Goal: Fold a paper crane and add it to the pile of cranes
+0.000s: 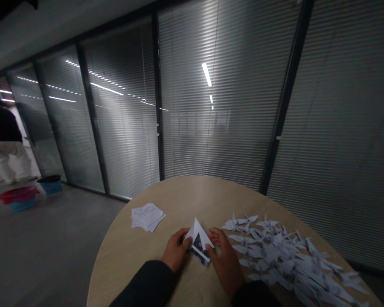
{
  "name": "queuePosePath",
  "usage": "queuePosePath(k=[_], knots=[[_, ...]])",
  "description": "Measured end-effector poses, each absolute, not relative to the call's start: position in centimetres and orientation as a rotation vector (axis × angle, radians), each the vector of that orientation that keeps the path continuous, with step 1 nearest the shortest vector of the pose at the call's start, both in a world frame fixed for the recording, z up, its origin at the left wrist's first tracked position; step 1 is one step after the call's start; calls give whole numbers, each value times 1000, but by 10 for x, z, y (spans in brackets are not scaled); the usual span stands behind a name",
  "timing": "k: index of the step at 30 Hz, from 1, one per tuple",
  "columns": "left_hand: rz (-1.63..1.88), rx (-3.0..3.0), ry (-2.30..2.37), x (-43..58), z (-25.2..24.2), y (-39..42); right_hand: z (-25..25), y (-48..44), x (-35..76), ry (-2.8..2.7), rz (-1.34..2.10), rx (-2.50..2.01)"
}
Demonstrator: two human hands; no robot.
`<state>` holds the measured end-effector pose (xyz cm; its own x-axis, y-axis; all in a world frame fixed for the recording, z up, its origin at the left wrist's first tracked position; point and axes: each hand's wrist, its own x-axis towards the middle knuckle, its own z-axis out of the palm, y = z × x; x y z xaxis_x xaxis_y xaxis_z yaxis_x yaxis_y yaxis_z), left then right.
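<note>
A partly folded piece of paper (199,243), white with a dark printed patch, is held just above the round table, its point facing away from me. My left hand (176,248) pinches its left edge between thumb and fingers. On the opposite edge rests the thumb of my right hand (223,256), with the fingers curled behind that side. Many folded paper cranes (284,256) lie in a spread heap to the right of my right hand. Off to the left sits a small stack of printed paper squares (148,216).
The wooden round table (192,189) stands close to a glass partition with blinds (217,106). On the floor at the left are a bin with a red liner (17,195) and one with a black liner (50,184). A person (4,140) stands beyond them.
</note>
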<state>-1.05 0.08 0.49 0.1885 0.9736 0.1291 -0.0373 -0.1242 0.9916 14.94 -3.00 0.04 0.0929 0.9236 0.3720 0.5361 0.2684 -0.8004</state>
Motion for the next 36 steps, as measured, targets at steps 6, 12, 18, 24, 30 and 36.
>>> queuePosePath(k=[6,12,18,24,30,36], knots=[[1121,1371,943,-9,6,0,-4,-31,148,-1720,276,-1342],[1079,1353,877,-7,11,-5,-9,-30,147,-1705,250,-1365],[1030,1325,791,-6,13,-8,-11,-29,149,-1702,231,-1384],[1044,1316,819,-5,13,-8,-7,-31,148,-1703,268,-1404],[1040,1356,885,-5,11,-6,-4,-31,149,-1710,298,-1384],[1078,1369,922,-7,8,-4,-8,-28,152,-1603,367,-1393]])
